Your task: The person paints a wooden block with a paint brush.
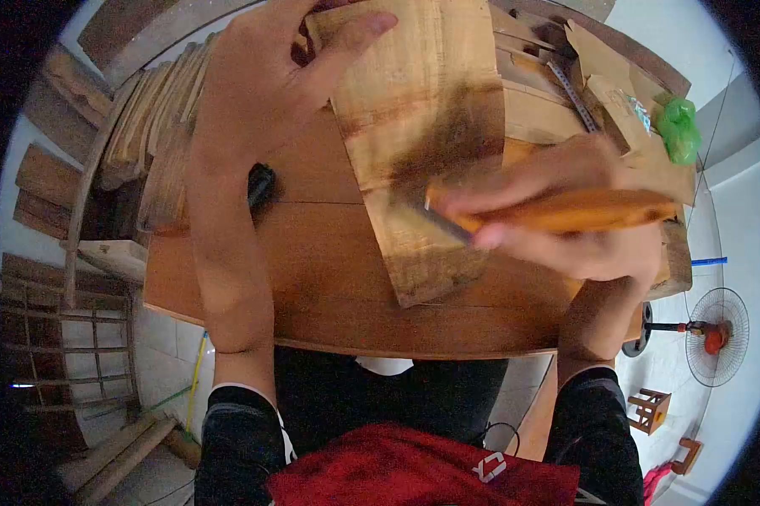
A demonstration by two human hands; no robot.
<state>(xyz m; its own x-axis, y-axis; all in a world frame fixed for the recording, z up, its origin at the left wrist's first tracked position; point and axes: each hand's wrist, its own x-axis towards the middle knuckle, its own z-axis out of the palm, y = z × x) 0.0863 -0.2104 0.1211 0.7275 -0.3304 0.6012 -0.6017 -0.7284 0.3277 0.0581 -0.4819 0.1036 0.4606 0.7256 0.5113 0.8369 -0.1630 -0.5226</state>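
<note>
A wooden board (414, 93) with dark streaks and a brown patch lies at a slant over the brown table (338, 312). My left hand (270, 76) grips its far left edge, with the thumb laid over the top face. In my right hand (565, 202) is a scraper (582, 211) with an orange wooden handle, blurred by motion. The dark straight edge of its blade meets the near part of the board, and my fingers wrap round the handle close to that blade. A small black object (261, 184) sits on the table beside my left forearm.
Stacked wooden slats (156, 110) stand along the left. Cardboard (532, 110), a metal ruler (571, 97) and a green plastic bag (679, 131) occupy the far right. Beyond the table's right side are a fan (716, 336) and a small wooden stool (650, 411).
</note>
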